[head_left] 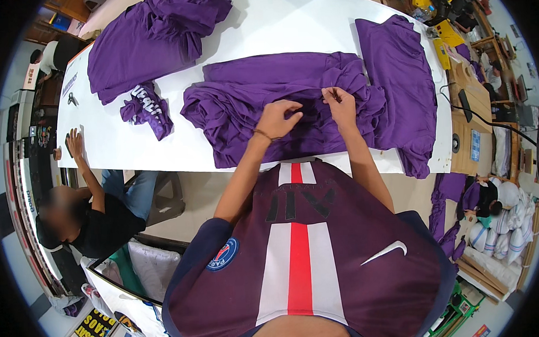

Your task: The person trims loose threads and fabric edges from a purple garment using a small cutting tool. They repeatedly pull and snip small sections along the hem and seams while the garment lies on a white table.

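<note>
A crumpled heap of purple cloth (232, 116) lies at the near edge of the white table, straight in front of me. Over its right half, my right hand (341, 109) pinches a bit of this cloth between thumb and fingertips. My left hand (278, 120), with a thin bracelet at the wrist, is curled in at the fingers, closed on the same cloth. Between the two hands the cloth forms a dark fold. What exactly the fingertips grip is partly hidden.
On the white table (264, 23) lie a large purple cloth pile (152, 48), a small printed purple bundle (147, 112), a purple stack (400, 86) and scissors (72, 99). A seated person (108, 218) rests a hand on the table's left end. A black cable (487, 118) hangs at right.
</note>
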A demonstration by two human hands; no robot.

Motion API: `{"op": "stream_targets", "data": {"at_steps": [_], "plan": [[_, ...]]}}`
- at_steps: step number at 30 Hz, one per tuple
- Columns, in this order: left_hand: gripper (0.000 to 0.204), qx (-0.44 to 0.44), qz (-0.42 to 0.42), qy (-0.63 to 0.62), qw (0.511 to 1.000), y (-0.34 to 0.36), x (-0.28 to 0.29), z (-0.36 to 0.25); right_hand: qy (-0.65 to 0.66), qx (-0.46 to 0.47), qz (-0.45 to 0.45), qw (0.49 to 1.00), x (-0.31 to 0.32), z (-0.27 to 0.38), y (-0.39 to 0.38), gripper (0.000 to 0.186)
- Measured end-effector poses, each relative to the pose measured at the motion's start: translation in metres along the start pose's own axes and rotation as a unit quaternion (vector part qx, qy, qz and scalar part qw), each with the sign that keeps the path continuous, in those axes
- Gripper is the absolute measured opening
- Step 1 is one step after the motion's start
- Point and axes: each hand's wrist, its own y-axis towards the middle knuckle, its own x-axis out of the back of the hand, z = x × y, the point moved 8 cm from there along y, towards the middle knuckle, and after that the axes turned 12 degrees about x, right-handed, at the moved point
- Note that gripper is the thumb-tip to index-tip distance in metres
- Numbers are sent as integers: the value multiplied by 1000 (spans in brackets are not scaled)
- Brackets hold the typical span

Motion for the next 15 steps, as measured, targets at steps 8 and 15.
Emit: {"op": "stream_targets", "data": {"at_steps": [8, 15], "plan": [[39, -51, -101, 77, 991, 21, -25, 3, 104, -86, 25, 991, -1, 7, -5, 19], [45, -37, -116, 84, 989, 27, -18, 10, 85, -14, 76, 993, -13, 11, 1, 15]]}}
